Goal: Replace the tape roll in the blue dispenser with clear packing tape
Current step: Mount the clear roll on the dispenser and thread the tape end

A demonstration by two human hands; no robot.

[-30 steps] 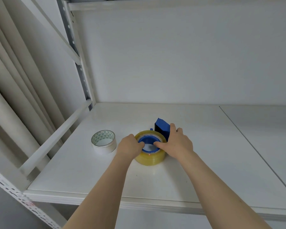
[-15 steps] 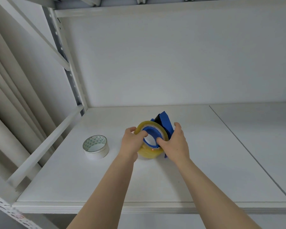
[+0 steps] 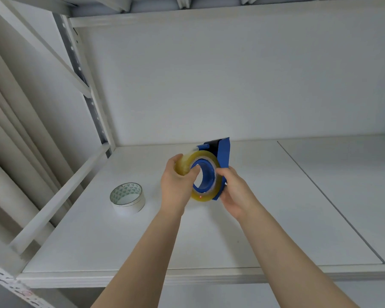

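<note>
your left hand (image 3: 176, 183) fingers and right hand (image 3: 235, 192) fingers clamp the blue dispenser (image 3: 220, 152), clear tape roll (image 3: 188, 162) seated; threading apparently remains; white roll (image 3: 127, 197) lies aside.

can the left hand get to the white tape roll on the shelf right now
Probably not at once: the left hand is gripping the clear tape roll on the blue dispenser. The white roll lies just to its left with bare shelf between.

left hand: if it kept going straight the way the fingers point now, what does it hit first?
The left hand is already on the clear tape roll mounted on the blue dispenser, so it meets those at once. Beyond them, probably the shelf's back wall; depth is unclear.
</note>
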